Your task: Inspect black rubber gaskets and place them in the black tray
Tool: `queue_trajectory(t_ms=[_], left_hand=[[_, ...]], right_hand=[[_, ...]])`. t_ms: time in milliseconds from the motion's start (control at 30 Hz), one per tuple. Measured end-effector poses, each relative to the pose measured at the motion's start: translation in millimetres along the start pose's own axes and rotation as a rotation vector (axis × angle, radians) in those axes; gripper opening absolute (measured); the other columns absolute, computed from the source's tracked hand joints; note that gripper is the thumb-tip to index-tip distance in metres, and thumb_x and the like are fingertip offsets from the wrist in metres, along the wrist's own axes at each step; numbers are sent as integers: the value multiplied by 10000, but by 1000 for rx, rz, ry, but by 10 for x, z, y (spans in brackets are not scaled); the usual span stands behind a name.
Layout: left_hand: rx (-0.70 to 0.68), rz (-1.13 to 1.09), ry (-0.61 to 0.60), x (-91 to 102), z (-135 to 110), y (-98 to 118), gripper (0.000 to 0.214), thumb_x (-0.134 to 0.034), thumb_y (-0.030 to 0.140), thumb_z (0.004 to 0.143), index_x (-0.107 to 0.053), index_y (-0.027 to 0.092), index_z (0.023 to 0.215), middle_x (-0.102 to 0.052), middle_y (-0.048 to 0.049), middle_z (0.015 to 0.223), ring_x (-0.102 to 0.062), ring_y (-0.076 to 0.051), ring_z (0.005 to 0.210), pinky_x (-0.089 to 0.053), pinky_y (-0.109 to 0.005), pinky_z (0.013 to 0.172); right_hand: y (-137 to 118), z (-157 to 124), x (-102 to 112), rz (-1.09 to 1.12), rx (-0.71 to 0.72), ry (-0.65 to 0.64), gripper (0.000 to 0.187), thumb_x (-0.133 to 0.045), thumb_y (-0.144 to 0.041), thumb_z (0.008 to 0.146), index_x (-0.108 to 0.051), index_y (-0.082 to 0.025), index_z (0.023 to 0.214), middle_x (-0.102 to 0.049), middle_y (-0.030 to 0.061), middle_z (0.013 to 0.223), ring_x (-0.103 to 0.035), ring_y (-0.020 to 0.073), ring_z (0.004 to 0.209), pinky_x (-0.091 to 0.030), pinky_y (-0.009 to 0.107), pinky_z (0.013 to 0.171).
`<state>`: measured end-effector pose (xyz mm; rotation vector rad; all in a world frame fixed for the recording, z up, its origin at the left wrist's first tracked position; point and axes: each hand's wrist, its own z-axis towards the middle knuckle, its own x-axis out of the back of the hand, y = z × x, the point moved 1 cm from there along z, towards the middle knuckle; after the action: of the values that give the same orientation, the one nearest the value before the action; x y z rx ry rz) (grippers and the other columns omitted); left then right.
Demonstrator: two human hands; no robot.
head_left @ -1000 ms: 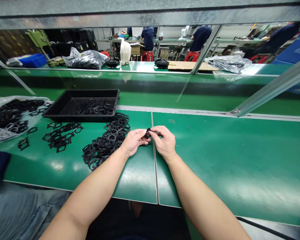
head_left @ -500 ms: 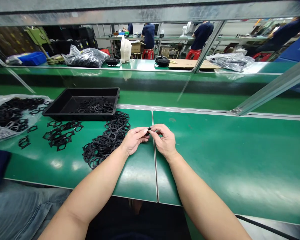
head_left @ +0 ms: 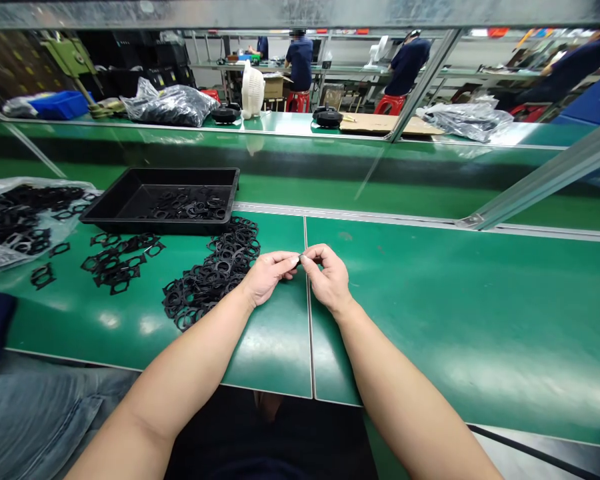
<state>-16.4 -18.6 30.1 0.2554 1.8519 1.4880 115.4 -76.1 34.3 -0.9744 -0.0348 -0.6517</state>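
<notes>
Two bare forearms reach in from the bottom edge over a glossy green desk (head_left: 430, 313). The left hand (head_left: 267, 275) and right hand (head_left: 329, 279) meet near the middle of the view, fingertips touching, just above the seam (head_left: 309, 347) between two desk panels. Both hands are pinched narrow on one small black part (head_left: 299, 261), with thumb and forefinger closed on it from either side. The fingertips hide nearly all of the part, so its shape cannot be told. Just beside the left hand, at nine to ten o'clock, lies a loose pile (head_left: 215, 270) of flat black ring-shaped pieces, stretching up toward a shallow black tray (head_left: 130, 200). The tray sits at ten o'clock and holds more pieces (head_left: 190, 205) in its right half. Farther out at nine o'clock a smaller cluster (head_left: 120, 261) is spread on the desk, with a few stray pieces near it. At the left edge a clear plastic bag (head_left: 15, 223) holds many more. Blue denim (head_left: 30, 413) shows at seven o'clock. At twelve o'clock, well apart from the hands, a second desk (head_left: 290, 125) carries crumpled bags, a white ribbed object (head_left: 253, 93) and a cardboard sheet (head_left: 380, 125). Beyond it, people in dark blue tops (head_left: 300, 63) sit on red stools with their backs turned. A metal strut (head_left: 545, 177) slants across at two o'clock.
</notes>
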Motion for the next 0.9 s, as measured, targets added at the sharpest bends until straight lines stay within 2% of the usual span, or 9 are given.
queue_trajectory(t_ms=[133,233,333,533,900], left_hand=[[65,-40,-37,-4,-7,-10,252,-729,297,694,-697,116,867,-656,-60,816,-566,-107,687,-409,-237,630],[124,-171,-33,-8,-7,-16,258,-726,272,704,-676,132,915,-659,-66,863,-604,-125,709,-454,-262,666],[101,-265,-36,2,5,-17,268,-701,249,734,-657,153,980,-663,-65,901,-629,-144,768,-487,-293,735],[49,-297,-51,-3,6,3,236,-669,231,770,-650,143,988,-672,-78,956,-635,-144,842,-488,-307,834],[37,-276,-58,-40,-13,14,237,-688,219,752,-667,120,966,-672,-99,1010,-637,-161,897,-478,-314,876]], right_hand=[[92,-5,-58,227,-215,35,180,-607,-361,800,-527,-203,768,-552,-19,686,-526,119,616,-471,268,608],[135,2,-80,340,-278,99,221,-609,-397,797,-555,-201,884,-602,10,776,-577,136,686,-501,282,643],[129,-3,-63,266,-201,153,254,-639,-367,781,-569,-200,959,-626,38,882,-608,152,779,-515,296,696],[14,-35,-30,-29,14,170,71,-643,-253,786,-611,-207,830,-628,14,808,-599,136,708,-512,284,677],[-59,-15,-8,-88,62,192,40,-619,-253,805,-613,-219,785,-625,16,776,-592,147,700,-507,295,633]])
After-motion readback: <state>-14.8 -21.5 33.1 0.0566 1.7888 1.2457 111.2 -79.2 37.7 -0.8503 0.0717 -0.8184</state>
